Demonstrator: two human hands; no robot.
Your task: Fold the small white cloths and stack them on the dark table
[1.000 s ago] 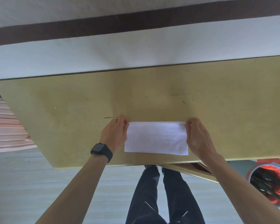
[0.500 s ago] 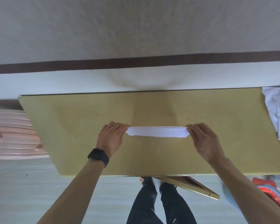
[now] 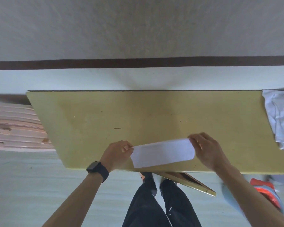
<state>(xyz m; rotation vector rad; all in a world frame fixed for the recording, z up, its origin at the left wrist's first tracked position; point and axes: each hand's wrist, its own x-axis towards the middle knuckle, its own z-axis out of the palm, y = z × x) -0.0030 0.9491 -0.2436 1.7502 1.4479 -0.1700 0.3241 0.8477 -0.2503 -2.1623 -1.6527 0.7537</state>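
Slantwise, folded white cloth (image 3: 162, 152) hangs between hands.

You have two hands in view, the left hand (image 3: 116, 153) and the right hand (image 3: 206, 151), and one folded white cloth (image 3: 162, 153). There is one table (image 3: 138, 115), one crumpled white heap (image 3: 280, 118) whose cloths you cannot count apart, one dark wristwatch (image 3: 97, 169), two trouser legs (image 3: 146, 207), one red object (image 3: 266, 190), and one pink stack (image 3: 15, 125), its layers too blurred to count.

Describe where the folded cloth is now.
Head view: the cloth is at the table's near edge, about midway along, its ends pinched by the left hand and right hand.
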